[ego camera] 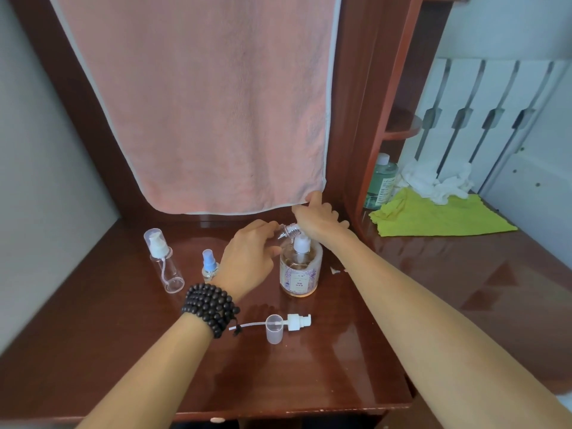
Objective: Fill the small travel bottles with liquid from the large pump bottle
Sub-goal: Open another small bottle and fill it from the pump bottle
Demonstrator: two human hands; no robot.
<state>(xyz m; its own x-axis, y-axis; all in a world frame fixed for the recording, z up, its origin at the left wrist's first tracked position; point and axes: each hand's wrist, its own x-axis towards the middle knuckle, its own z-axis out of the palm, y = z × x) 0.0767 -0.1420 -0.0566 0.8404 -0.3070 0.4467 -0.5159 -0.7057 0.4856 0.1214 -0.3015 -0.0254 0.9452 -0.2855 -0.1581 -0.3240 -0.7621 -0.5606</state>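
Both hands crowd the large pump bottle (pixel 299 267) at center: right hand (pixel 318 219) presses flat on its pump head, left hand (pixel 252 258) pinches a small clear bottle (pixel 289 231) at the spout. Pink towel (pixel 201 103) hangs at 12 o'clock, yellow cloth (pixel 439 216) at 2. At 9 stand two capped travel bottles (pixel 164 261), with a loose pump and cap (pixel 278 328) at 6.

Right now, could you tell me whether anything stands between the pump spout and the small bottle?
Nothing visible does: the left hand holds the small bottle right against the large pump bottle's spout.
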